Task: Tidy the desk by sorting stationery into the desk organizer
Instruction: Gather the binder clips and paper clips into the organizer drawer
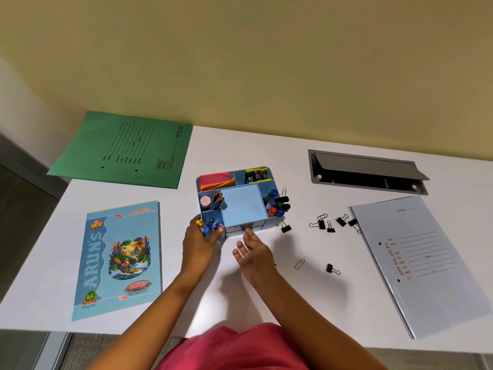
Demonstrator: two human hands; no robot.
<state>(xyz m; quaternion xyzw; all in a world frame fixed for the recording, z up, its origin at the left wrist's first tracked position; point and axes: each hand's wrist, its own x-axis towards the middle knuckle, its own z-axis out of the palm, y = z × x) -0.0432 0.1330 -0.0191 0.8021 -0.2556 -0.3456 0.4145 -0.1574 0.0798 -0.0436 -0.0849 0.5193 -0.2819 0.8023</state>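
Observation:
A light blue desk organizer (241, 206) stands mid-desk. Its compartments hold pink and orange paper, staplers, pencils, markers (277, 202) and coloured push pins (210, 225). My left hand (198, 241) grips the organizer's front left corner, thumb over the push pin compartment. My right hand (253, 252) hovers open in front of the organizer, its fingertips at the small front drawer (244, 228). Several black binder clips (329, 227) and paper clips (299, 263) lie loose on the desk to the right.
A blue notebook (117, 259) lies to the left and a green folder (125, 149) at the back left. A grey file folder (424, 263) is on the right. A grey cable hatch (365, 170) is open at the back right. The wall runs behind the desk.

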